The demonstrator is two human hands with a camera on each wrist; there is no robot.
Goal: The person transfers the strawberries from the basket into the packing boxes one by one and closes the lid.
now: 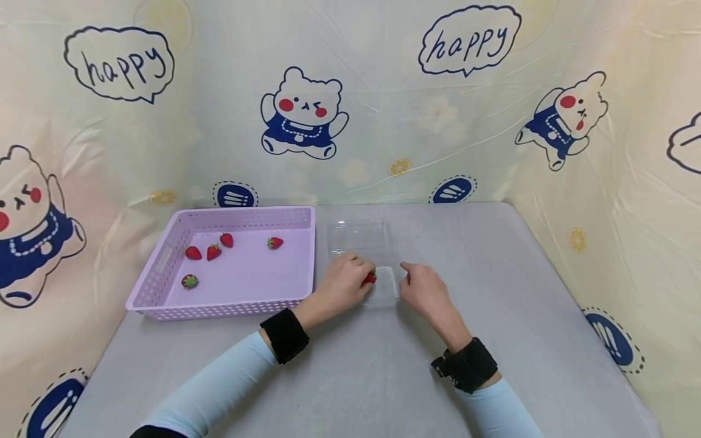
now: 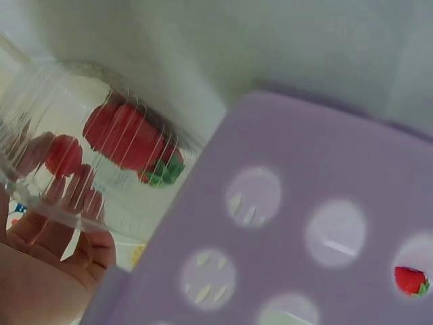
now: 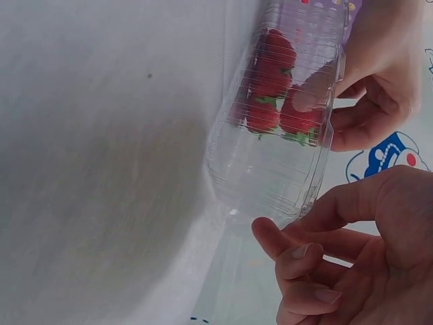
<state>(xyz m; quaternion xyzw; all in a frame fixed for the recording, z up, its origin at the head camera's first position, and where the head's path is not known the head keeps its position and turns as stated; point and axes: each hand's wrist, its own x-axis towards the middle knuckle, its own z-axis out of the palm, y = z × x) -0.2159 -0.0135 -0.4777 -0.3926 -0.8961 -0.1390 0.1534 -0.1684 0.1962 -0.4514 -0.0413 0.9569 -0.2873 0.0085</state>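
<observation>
My left hand (image 1: 345,281) reaches into a clear plastic clamshell box (image 1: 389,286) and pinches a strawberry (image 1: 370,278) with its green leaves on. In the right wrist view, the held strawberry (image 3: 299,120) sits beside several other strawberries (image 3: 270,78) at one end of the box. The left wrist view shows red strawberries (image 2: 125,135) through the ribbed wall. My right hand (image 1: 426,291) is at the box's right side; its thumb and a finger pinch the rim near a corner, the other fingers curled. The lid (image 1: 361,234) stands open at the back.
Left of the box is a lilac perforated basket (image 1: 221,309) holding several strawberries, including one (image 1: 275,243) near its right side. A grey cloth (image 1: 372,377) covers the table. Behind it hangs a printed curtain (image 1: 378,109).
</observation>
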